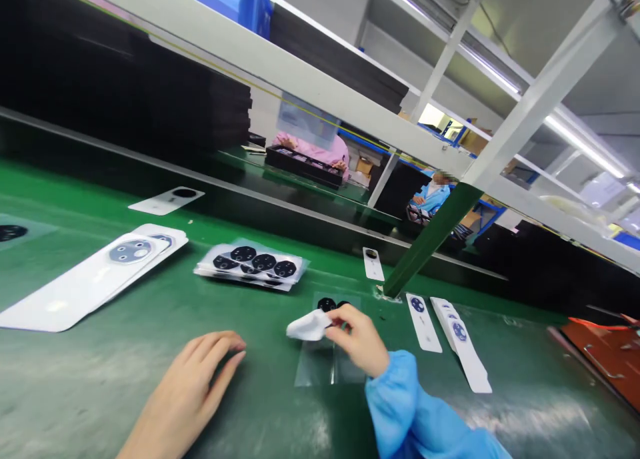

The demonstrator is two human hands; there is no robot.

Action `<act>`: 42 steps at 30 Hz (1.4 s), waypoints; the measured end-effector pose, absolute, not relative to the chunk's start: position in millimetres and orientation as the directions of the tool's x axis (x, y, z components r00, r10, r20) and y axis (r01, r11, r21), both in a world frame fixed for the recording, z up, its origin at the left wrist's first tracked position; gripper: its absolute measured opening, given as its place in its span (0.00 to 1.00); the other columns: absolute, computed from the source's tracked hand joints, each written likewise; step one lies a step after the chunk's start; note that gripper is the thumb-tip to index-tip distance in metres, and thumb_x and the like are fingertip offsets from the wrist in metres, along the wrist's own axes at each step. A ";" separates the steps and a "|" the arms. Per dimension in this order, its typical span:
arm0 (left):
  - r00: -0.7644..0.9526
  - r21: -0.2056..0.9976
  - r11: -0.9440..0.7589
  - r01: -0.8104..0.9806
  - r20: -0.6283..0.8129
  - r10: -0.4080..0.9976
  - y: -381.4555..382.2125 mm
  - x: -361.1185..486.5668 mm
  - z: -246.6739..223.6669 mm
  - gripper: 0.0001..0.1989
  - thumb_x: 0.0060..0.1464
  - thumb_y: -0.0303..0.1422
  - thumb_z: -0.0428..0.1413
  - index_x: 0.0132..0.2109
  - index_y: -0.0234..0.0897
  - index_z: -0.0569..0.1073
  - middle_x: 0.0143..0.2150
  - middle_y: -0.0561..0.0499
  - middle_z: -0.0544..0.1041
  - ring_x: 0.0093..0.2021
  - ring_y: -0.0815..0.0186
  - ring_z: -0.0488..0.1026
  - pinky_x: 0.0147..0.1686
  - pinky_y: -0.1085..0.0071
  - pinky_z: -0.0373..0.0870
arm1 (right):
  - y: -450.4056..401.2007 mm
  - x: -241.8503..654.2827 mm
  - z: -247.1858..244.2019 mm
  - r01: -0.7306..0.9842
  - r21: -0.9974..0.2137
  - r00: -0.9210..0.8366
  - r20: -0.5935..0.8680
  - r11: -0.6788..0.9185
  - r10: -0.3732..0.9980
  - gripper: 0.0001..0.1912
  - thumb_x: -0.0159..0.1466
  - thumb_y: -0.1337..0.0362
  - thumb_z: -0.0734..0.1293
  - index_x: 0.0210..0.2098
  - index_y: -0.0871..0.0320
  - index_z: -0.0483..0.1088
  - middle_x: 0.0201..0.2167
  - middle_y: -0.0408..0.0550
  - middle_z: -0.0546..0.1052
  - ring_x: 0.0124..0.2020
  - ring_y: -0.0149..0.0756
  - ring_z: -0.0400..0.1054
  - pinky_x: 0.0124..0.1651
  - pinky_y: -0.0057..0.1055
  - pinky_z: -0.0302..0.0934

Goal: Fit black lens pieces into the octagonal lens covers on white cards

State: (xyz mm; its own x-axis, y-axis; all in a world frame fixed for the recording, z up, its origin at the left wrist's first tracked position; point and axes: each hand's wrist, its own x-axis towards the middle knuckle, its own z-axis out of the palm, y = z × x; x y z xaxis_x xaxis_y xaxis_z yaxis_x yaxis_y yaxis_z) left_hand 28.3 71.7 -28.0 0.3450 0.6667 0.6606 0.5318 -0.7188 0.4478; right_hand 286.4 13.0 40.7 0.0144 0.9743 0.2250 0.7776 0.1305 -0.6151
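Note:
My right hand, in a blue sleeve, pinches a folded white wipe between thumb and fingers. Beneath it lies a clear film sheet with black round pieces near its far end, partly hidden by the hand. My left hand rests low over the green table, fingers curved, thumb apart, holding nothing. Beyond both hands sits a stack of film sheets bearing several black discs with holes. At the left, white phone-back-shaped panels overlap, each with a grey round camera area.
More white panels lie at the right, one single and a fanned stack. Single panels lie at the back and by the green post. Black stacks line the shelf behind. An orange-brown case stands far right. Two people sit beyond.

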 end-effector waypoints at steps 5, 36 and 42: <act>0.339 0.456 -0.718 0.525 0.662 0.669 70.4 31.0 -28.1 0.17 0.59 0.47 0.45 0.38 0.43 0.72 0.38 0.49 0.76 0.40 0.57 0.73 0.41 0.62 0.71 | -23.1 394.2 46.0 0.781 -0.617 0.308 0.249 -0.095 0.918 0.09 0.63 0.65 0.64 0.43 0.58 0.71 0.38 0.46 0.75 0.40 0.35 0.70 0.42 0.32 0.65; 0.468 0.273 -0.692 0.668 0.569 0.676 160.4 68.0 5.5 0.11 0.57 0.22 0.51 0.46 0.34 0.71 0.52 0.42 0.73 0.55 0.53 0.66 0.52 0.55 0.65 | 155.4 276.9 37.9 0.429 -0.850 0.232 -0.224 -0.306 0.947 0.15 0.66 0.60 0.64 0.50 0.60 0.66 0.47 0.50 0.72 0.42 0.37 0.70 0.43 0.40 0.67; 0.498 0.229 -0.731 0.642 0.601 0.625 166.7 78.0 6.8 0.07 0.60 0.29 0.53 0.44 0.33 0.72 0.47 0.47 0.74 0.50 0.60 0.70 0.49 0.56 0.68 | 183.3 265.3 27.1 0.285 -0.854 0.255 -0.371 -0.436 0.893 0.16 0.66 0.60 0.64 0.51 0.59 0.65 0.49 0.51 0.70 0.45 0.39 0.69 0.45 0.42 0.67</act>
